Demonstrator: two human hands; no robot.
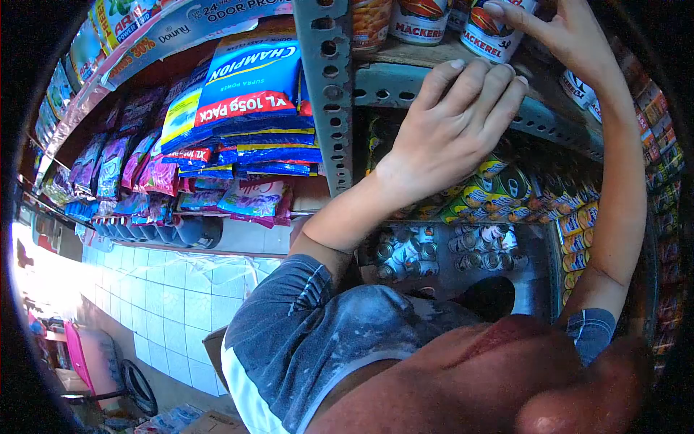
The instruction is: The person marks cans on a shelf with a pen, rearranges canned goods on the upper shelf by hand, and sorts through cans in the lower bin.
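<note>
Mackerel can (489,43) on upper shelf (432,55), right hand's (571,36) thumb across its front; other fingers cropped, can't tell grip. Left hand (463,119) half-curled at shelf edge, palm hidden, can't tell if holding anything; Champion packs (246,83) leftward.

Mackerel cans (419,20) on metal-edged shelf (413,56)

The person wears a short-sleeved, faded blue-grey shirt (390,325), mottled with pale patches just in front of its light-edged neckline (376,356). Beside the neckline is a white panel (242,390). The left sleeve (307,278) is creased; the left hand (459,130) has short nails.
</note>
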